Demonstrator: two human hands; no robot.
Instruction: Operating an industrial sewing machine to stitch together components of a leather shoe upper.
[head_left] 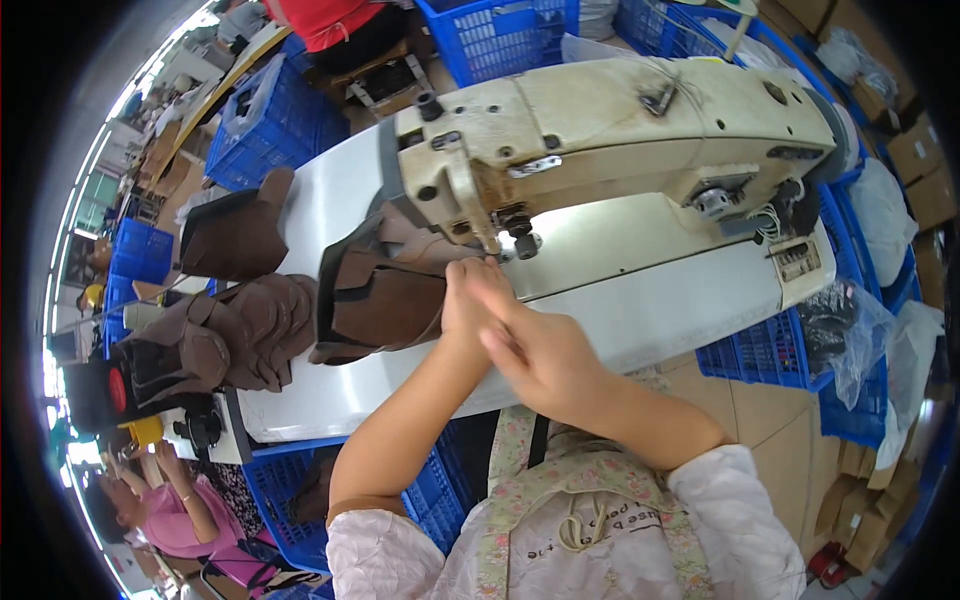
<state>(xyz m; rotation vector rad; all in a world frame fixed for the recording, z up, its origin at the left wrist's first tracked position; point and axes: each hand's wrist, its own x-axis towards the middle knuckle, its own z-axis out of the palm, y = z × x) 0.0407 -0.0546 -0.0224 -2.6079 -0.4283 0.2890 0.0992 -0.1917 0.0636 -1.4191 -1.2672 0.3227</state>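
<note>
A cream sewing machine [640, 130] stands on a white table. Under its needle area lies a dark brown leather piece [385, 305] with folded, darker edges, reaching left across the table. My left hand [462, 300] grips the right edge of this piece, close in front of the presser foot; its fingertips are partly hidden. Crossing over beside it, my right hand [550, 360] is smeared by motion, its fingers bent toward the left hand and the needle. Whether it holds anything does not show.
Several stacked brown leather pieces [255, 325] lie at the table's left, with another folded piece [235, 230] behind them. Blue crates [755, 350] stand around the table, some with plastic bags. A person in pink [185, 510] sits at lower left; another in red [325, 20] is beyond.
</note>
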